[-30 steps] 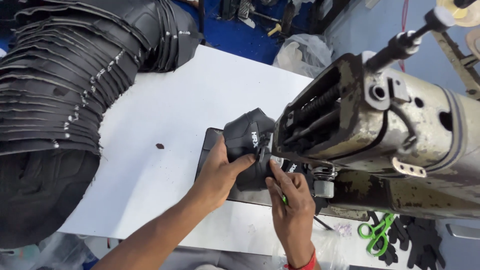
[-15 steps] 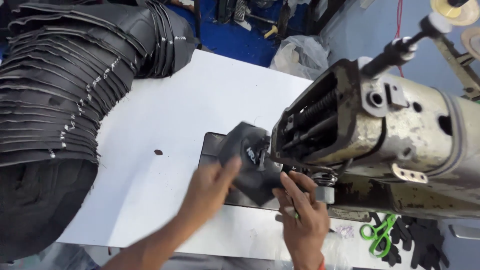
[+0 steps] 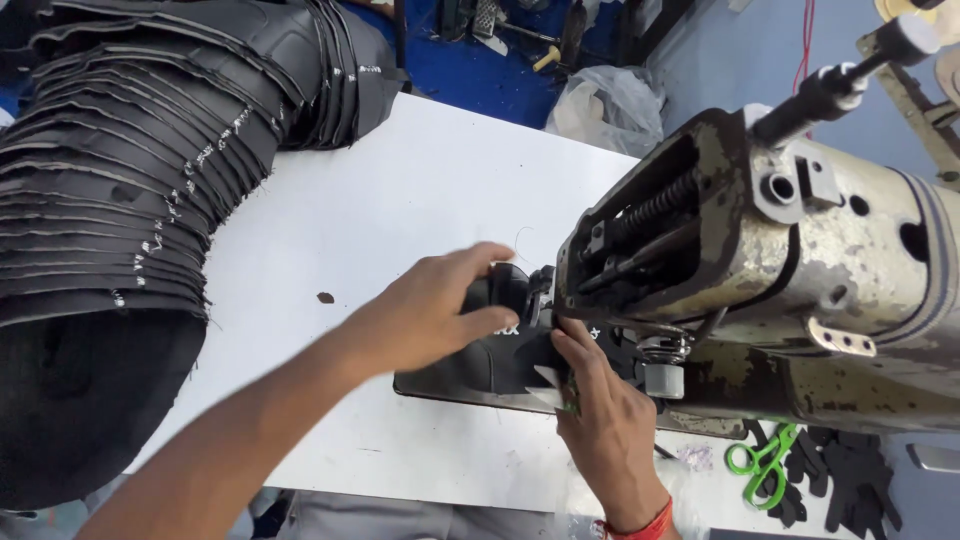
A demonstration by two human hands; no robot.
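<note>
Where both hands meet: black fabric piece under left grip, right fingers pressing flat.

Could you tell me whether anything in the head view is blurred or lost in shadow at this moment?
In the head view, the left hand is slightly motion-blurred at the fingers; the right hand and the worn sewing machine look sharp; the black piece and the stack of black pieces are dark and show little detail; the white table is evenly lit, without glare.
</note>
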